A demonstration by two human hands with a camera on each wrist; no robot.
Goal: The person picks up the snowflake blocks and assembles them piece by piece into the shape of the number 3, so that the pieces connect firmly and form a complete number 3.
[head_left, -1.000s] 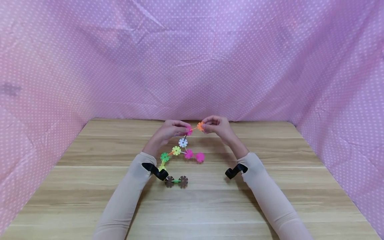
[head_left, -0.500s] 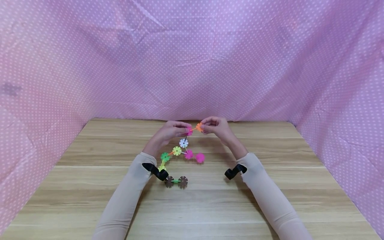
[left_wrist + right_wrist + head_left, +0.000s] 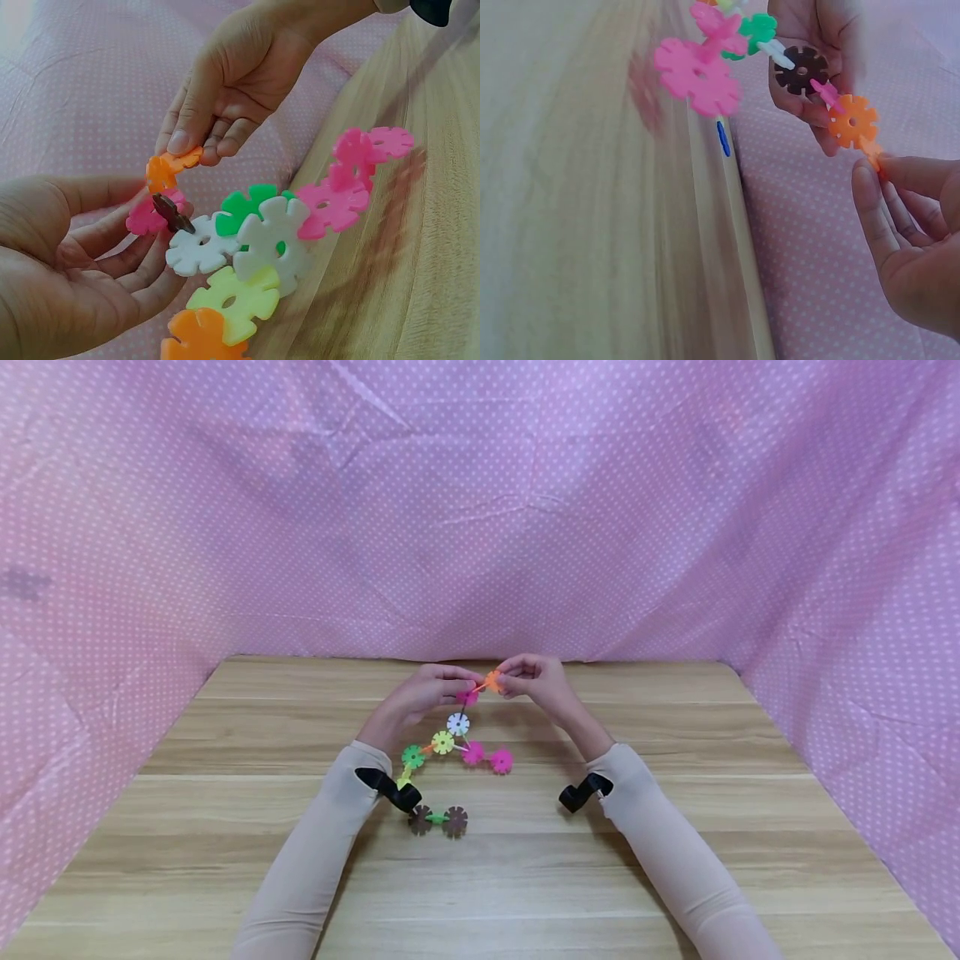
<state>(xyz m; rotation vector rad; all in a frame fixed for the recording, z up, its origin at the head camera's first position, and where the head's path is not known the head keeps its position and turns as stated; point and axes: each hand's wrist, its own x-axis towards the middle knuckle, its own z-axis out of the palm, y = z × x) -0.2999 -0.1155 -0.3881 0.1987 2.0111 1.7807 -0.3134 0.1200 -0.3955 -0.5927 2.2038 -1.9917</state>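
Observation:
A chain of interlocking snowflake discs runs between and below my hands, over the wooden table (image 3: 525,860). My right hand (image 3: 543,685) pinches an orange disc (image 3: 182,159) at the chain's upper end between thumb and fingers. My left hand (image 3: 423,693) holds the chain just beside it, with its thumb and fingers around a pink disc (image 3: 142,217). Slotted in next to that pink disc is a brown disc (image 3: 172,214), followed by a white disc (image 3: 196,249). Lower down come a yellow disc (image 3: 443,742), a green disc (image 3: 413,756) and a pink branch (image 3: 502,762).
Two brown discs (image 3: 455,822) joined by a green one form the chain's near end, by the left wrist's black camera mount (image 3: 390,789). Dotted pink cloth (image 3: 480,527) hangs behind the table. A blue mark (image 3: 723,138) shows near the table edge.
My right hand has shifted slightly left with the orange disc, closer to my left hand. The pink disc at the left fingers has tipped lower, and the hanging chain has sunk a little.

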